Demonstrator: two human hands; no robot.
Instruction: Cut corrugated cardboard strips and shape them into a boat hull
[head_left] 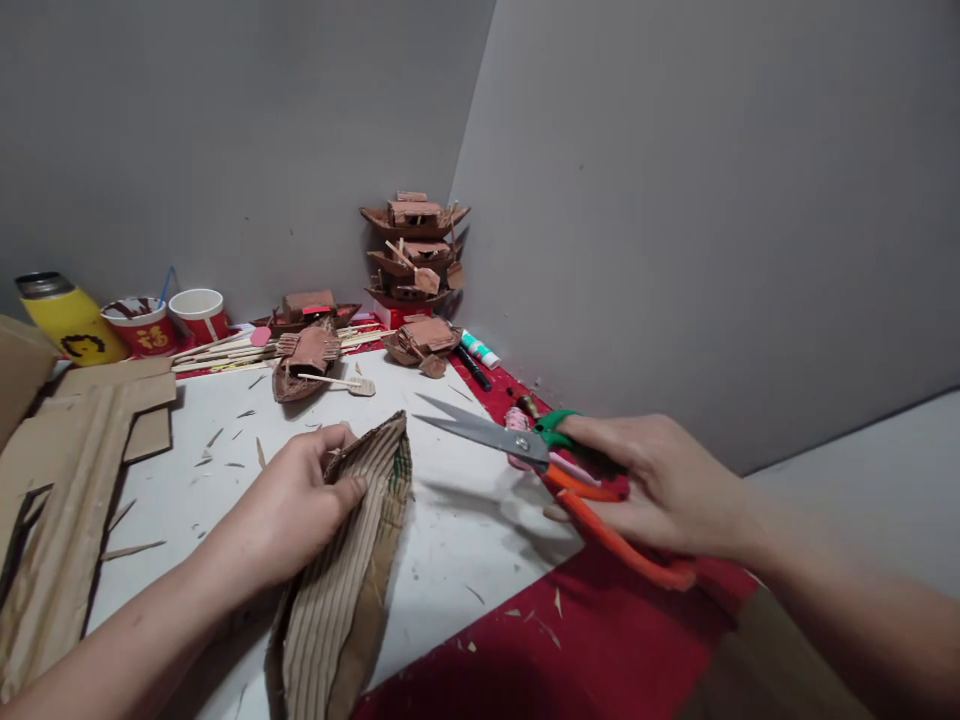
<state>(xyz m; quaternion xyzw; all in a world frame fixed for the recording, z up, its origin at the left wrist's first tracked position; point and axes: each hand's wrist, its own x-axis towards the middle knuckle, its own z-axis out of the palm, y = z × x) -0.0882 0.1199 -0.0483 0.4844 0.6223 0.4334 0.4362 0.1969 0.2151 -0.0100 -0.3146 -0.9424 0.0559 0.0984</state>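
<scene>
My left hand (304, 505) pinches the upper edge of a long, boat-shaped piece of corrugated cardboard (326, 610), thumb on its ribbed inside. The pointed tip of that piece stands up near the middle of the view. My right hand (649, 485) is closed on scissors (499, 437) with one green and one orange handle. Their blades are slightly parted and point left, just right of the cardboard tip, apart from it. Small cardboard boats with roofs lie behind, one (307, 360) with a small paddle beside it.
Stacked boats (415, 250) stand in the corner by the grey walls. At the left are cardboard strips (82, 480), a yellow bottle (71, 320) and two paper cups (199, 315). Sticks (225, 352), a glue tube (480, 350) and scraps lie on the white board (210, 520) and red cloth (540, 650).
</scene>
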